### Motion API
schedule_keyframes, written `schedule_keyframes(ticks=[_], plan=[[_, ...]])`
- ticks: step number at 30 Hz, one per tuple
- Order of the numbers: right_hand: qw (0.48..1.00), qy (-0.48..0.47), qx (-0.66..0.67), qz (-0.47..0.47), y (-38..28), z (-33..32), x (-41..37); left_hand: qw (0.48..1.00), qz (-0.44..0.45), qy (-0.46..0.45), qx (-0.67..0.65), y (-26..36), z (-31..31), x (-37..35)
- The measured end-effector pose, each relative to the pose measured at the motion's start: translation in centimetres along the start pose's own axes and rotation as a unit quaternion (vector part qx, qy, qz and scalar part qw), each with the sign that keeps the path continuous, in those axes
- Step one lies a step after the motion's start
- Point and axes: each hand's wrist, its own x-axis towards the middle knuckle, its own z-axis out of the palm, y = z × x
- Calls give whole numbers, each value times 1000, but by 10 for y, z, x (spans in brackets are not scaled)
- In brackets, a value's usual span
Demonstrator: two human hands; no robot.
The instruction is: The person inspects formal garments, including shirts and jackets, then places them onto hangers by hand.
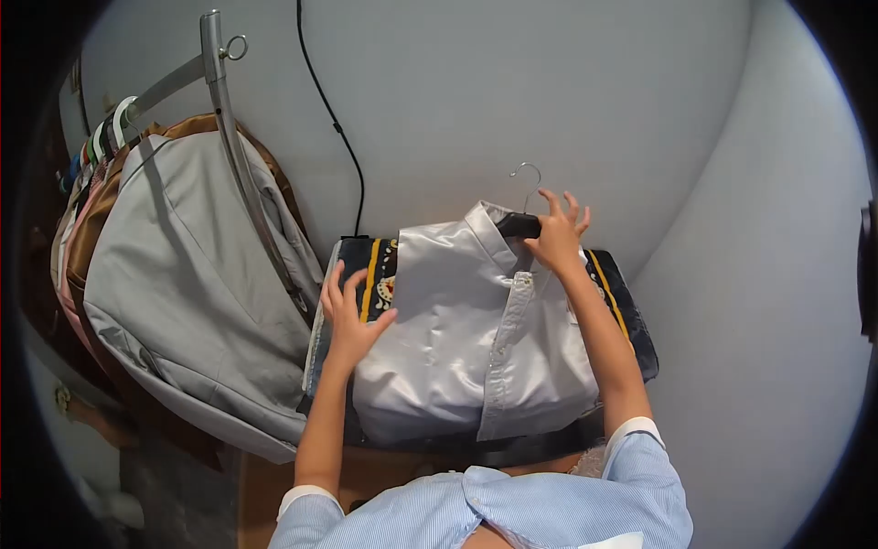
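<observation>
A shiny silver-white satin shirt (439, 329) lies spread in front of me, its collar toward the wall and its button placket running down the front. Inside the neck sits a black hanger (519, 225) with a thin metal hook standing above the collar. My right hand (559, 240) is at the hanger beside the collar; its fingers are spread and the thumb lies against the hanger's dark part. At the shirt's left side, my left hand (350, 318) hovers with fingers apart and nothing in it.
Under the shirt is a dark cloth (615, 293) with yellow stripes. On the left, a metal rack (229, 137) carries several garments, a grey jacket (206, 274) outermost. A black cable (340, 128) hangs down the grey wall (567, 82) behind.
</observation>
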Motion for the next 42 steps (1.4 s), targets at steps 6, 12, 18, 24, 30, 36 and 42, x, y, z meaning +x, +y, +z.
schedule_keyframes(ticks=[6, 12, 18, 24, 30, 36, 42], plan=[[999, 14, -35, 14, 5, -112, -37, 998, -19, -57, -11, 80, 0, 57], [988, 108, -78, 77, 49, -192, -83, 974, 94, -19, -205, 159, 0, 36], [978, 154, -97, 100, 101, -265, -142, 902, 128, -272, -311, 195, 25, -33], [969, 136, -132, 156, 152, -284, -174, 886, 80, -364, -274, 208, 84, -108], [957, 160, -129, 204, 183, -285, -170, 901, 147, -365, -182, 223, 98, -136], [948, 130, -155, 248, 203, -245, -118, 911, 137, -329, -206, 219, 122, -119], [952, 102, -138, 254, 213, -171, -28, 933, 99, -277, -207, 185, 154, -56]])
